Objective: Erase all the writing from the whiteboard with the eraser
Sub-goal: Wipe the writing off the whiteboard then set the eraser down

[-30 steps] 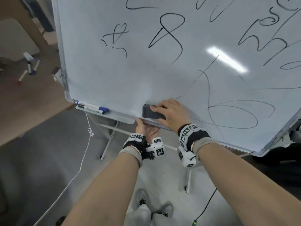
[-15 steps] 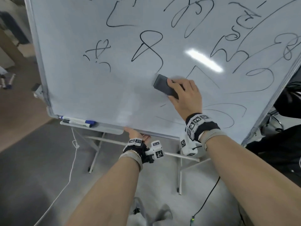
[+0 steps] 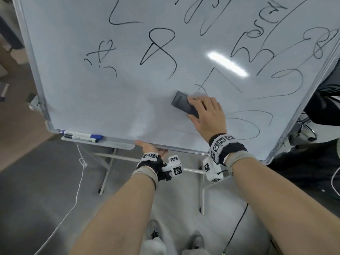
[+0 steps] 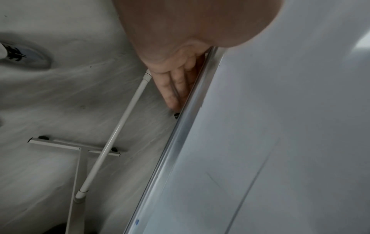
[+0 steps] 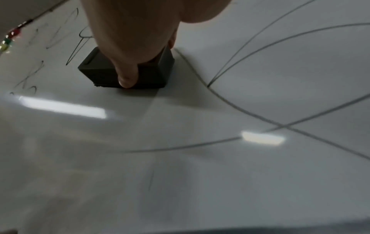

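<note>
A whiteboard point(image 3: 114, 100) on a stand fills the head view, with black scribbles across its upper and right parts. My right hand point(image 3: 207, 115) grips a dark rectangular eraser point(image 3: 182, 103) and presses it flat on the board below the big looped "8" point(image 3: 158, 50). In the right wrist view the thumb lies over the eraser point(image 5: 112, 72) with curved lines point(image 5: 240, 104) to its right. My left hand point(image 3: 149, 146) holds the board's bottom edge point(image 4: 180, 142), fingers point(image 4: 176, 85) behind the frame and thumb in front.
A marker tray point(image 3: 103, 143) at the board's lower left holds blue-capped markers point(image 3: 82, 136). The stand's white legs point(image 4: 112, 142) stand on grey floor below. A white cable point(image 3: 79, 181) hangs at left and a black cable point(image 3: 237, 225) at right. Dark furniture stands at far right.
My right hand carried the eraser from the bottom edge up the board, then back down and right a little; lines in the lower middle are wiped away. My left hand kept its hold.
</note>
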